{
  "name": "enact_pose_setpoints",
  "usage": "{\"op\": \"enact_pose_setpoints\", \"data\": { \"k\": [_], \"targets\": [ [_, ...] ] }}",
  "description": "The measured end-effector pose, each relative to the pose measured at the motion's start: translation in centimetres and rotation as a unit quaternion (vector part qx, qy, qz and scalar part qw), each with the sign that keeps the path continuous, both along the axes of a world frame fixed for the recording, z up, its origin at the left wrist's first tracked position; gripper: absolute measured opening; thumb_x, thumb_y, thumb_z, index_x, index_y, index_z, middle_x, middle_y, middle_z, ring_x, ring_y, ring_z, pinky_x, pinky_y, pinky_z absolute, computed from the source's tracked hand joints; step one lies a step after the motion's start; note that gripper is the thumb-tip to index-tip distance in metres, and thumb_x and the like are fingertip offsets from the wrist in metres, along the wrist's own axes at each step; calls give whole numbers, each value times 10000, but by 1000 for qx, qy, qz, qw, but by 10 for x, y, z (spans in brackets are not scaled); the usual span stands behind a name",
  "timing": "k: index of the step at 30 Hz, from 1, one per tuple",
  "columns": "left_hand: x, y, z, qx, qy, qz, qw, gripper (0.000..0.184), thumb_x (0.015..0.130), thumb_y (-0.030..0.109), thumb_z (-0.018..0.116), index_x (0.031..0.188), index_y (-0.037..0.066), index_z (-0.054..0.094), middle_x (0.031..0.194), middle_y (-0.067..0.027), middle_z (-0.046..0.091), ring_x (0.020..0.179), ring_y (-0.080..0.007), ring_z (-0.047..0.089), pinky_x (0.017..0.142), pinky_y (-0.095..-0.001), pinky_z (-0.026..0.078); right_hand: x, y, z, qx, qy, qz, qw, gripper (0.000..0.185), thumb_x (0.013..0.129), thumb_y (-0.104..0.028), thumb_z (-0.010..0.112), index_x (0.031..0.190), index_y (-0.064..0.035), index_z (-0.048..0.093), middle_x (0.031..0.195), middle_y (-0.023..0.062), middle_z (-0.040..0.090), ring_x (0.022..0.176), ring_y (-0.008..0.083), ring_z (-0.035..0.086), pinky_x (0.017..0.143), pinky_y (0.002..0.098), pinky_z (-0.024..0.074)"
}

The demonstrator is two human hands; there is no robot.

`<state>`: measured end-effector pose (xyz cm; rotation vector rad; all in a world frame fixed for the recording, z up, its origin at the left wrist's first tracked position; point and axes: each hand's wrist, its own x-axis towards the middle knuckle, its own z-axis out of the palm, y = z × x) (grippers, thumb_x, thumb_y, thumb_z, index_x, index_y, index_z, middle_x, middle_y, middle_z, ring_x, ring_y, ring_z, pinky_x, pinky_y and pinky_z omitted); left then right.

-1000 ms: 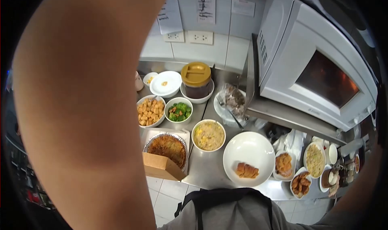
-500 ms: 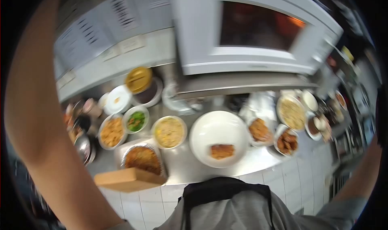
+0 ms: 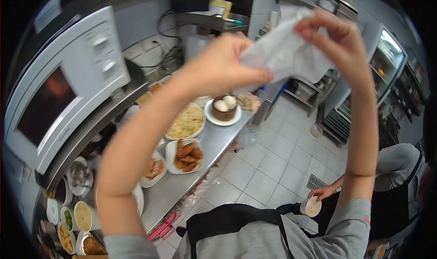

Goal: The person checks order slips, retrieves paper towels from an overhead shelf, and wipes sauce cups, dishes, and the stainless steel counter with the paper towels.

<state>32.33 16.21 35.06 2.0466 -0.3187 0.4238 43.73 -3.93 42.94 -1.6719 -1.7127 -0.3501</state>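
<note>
Raised in front of me is a thin, crumpled white sheet (image 3: 284,49); whether it is paper or a plastic bag I cannot tell. My left hand (image 3: 223,61) grips its lower left edge, thumb stretched along the front and fingers partly hidden. Higher up, my right hand (image 3: 336,40) pinches the other end between thumb and fingertips. Below the hands, on the counter, stands a white plate (image 3: 238,116) with a brown round container and white balls on it. Nearer me are a dish of noodle-like food (image 3: 186,122) and a dish of fried pieces (image 3: 187,158).
A white microwave (image 3: 68,81) stands on a shelf at left, above the steel counter (image 3: 216,145). Several food bowls sit at lower left. At right, a co-worker's hand (image 3: 322,193) holds a white cup (image 3: 311,206). A glass-door fridge (image 3: 373,72) stands beyond the tiled floor (image 3: 273,136).
My view has swung right, from the counter toward the aisle and fridge. Both hands and the white sheet have come into view. A co-worker now shows at right.
</note>
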Motion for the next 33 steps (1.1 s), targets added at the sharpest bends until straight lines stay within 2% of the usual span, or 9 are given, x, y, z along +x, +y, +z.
{"op": "enact_pose_setpoints", "data": {
  "k": [1,4,6,9,16,20,23,28,33],
  "targets": [
    [29,-15,-27,-79,12,-36,996,286,722,194,739,932,17,659,813,-36,666,719,-92,609,665,-249,485,22,-15,-21,14,-56,-54,997,112,784,-23,609,879,-39,667,823,74,607,831,250,595,746,297,459],
    [116,-63,-115,-177,23,-48,983,266,722,202,723,896,9,664,774,-48,666,666,-98,601,618,-261,484,78,-54,-104,13,-211,-285,935,375,743,-95,667,1109,-123,589,1275,89,450,1209,285,407,991,458,257],
    [160,-96,-172,-212,63,-7,975,230,758,158,678,920,-3,653,786,-45,664,672,-103,605,623,-257,484,103,-70,-167,2,-133,-238,962,557,721,-275,709,1233,-148,532,1378,152,371,1280,347,331,1010,485,246],
    [207,-125,-235,-368,190,-96,905,266,818,156,619,1028,-6,601,890,-54,640,777,-102,609,661,-247,491,132,-80,-265,-99,55,-200,973,845,713,-487,682,1403,-149,330,1473,181,213,1346,398,213,1049,515,196],
    [315,-106,-304,-468,349,-185,791,312,890,240,563,1098,8,556,990,-61,613,885,-123,607,720,-251,503,260,-78,-377,-64,429,-98,896,570,871,-265,600,1354,-52,383,1299,128,482,1185,189,458,947,286,371],
    [398,-86,-314,-392,396,-124,821,415,938,358,484,1248,82,489,1103,-39,587,995,-111,574,842,-310,457,355,-65,-397,-73,529,-111,838,368,946,-270,492,1187,7,527,1072,50,587,992,109,513,855,263,416],
    [447,-73,-302,-340,323,-93,878,479,961,412,411,1326,101,415,1200,-48,546,1067,-143,540,901,-316,397,451,-64,-436,-94,577,-211,784,323,958,-312,462,1007,-19,588,927,32,589,866,91,509,756,258,424],
    [507,-47,-300,-311,290,-123,897,470,976,394,377,1341,99,396,1233,-60,525,1110,-160,518,920,-324,383,600,-13,-434,197,601,-290,719,348,959,-346,439,980,-19,554,858,44,575,765,100,508,690,268,421],
    [537,-41,-315,-369,282,-43,884,432,991,309,369,1332,45,389,1236,-72,524,1101,-164,527,924,-295,401,738,72,-427,158,321,-257,898,422,944,-190,433,1293,44,397,1241,187,505,1127,294,495,934,347,384]
  ]
}}
